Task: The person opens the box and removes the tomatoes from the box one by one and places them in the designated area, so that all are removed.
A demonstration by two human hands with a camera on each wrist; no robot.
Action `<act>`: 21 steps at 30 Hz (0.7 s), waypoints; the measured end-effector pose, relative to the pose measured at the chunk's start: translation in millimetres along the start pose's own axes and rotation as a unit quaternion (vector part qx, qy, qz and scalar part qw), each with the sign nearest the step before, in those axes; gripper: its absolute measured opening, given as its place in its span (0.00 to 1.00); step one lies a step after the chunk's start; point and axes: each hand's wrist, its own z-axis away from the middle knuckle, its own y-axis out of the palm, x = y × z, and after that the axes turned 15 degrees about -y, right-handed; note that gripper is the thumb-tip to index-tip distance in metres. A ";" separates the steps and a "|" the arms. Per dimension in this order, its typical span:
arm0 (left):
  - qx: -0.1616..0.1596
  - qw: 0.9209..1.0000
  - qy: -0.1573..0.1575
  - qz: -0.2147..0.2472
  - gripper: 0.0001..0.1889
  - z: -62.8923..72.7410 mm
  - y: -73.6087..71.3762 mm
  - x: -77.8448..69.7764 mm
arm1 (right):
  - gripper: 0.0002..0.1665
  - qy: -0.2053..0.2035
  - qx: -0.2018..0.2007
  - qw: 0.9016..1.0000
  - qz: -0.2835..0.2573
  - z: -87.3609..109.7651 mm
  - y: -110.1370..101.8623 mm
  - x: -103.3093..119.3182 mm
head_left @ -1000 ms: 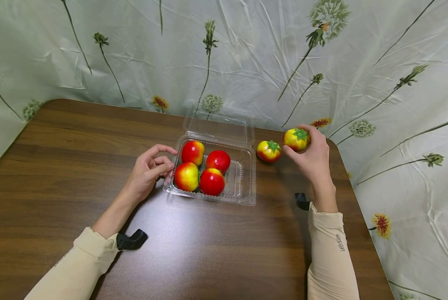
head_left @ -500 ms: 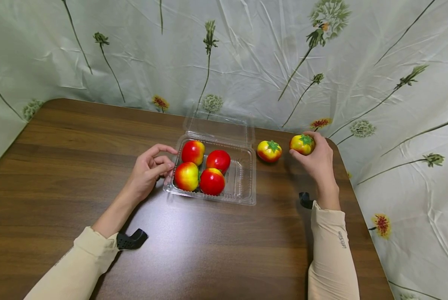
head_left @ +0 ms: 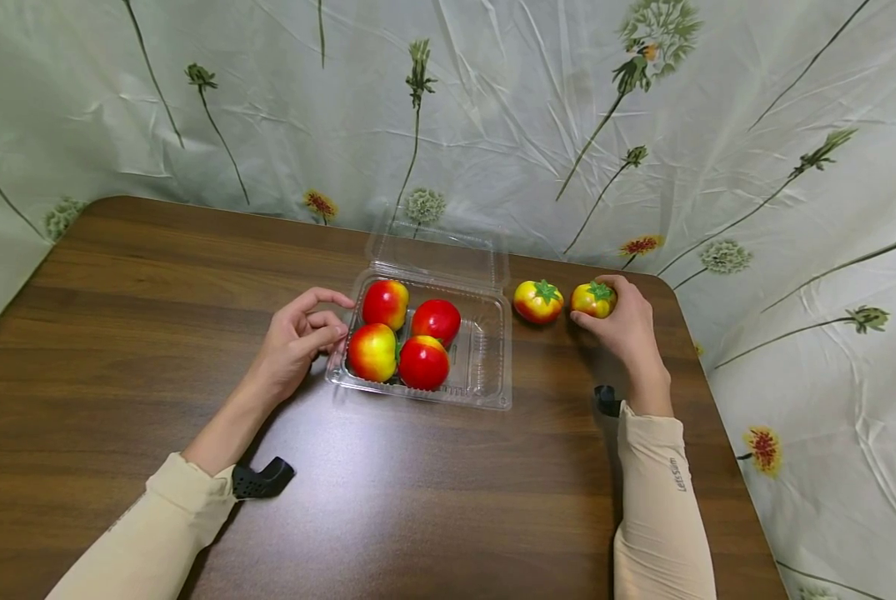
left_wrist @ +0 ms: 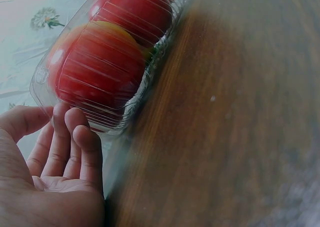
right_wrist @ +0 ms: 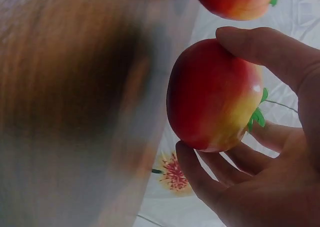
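In the head view my right hand (head_left: 623, 312) pinches a tomato-like fruit (right_wrist: 210, 94), red below and yellow on top with a green leafy crown, thumb on one side and fingertips on the other. Just left of it, a second fruit of the same kind (head_left: 538, 302) sits on the table. My left hand (head_left: 301, 337) touches the left side of a clear plastic clamshell box (head_left: 493, 367) with its fingertips, fingers loosely bent. Several red-and-yellow fruits (head_left: 425, 363) fill the box's left and middle part. Through the box wall, the left wrist view shows two of them (left_wrist: 97, 67).
The box's transparent lid (head_left: 438, 250) stands raised at the back, near the patterned curtain (head_left: 493, 125). Brown wood covers the tabletop (head_left: 417, 500), whose right edge runs close beside my right forearm. Inside the box, the right end holds no fruit.
My right hand shifts a little right with the fruit, then comes back left and lower toward the table, close beside the second fruit. The left hand and box stay put.
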 end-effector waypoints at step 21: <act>-0.004 1.000 -0.002 -0.004 0.13 -0.5 -0.3 -0.2 | 0.45 0.014 0.018 1.000 -0.002 0.5 4.8 -8.4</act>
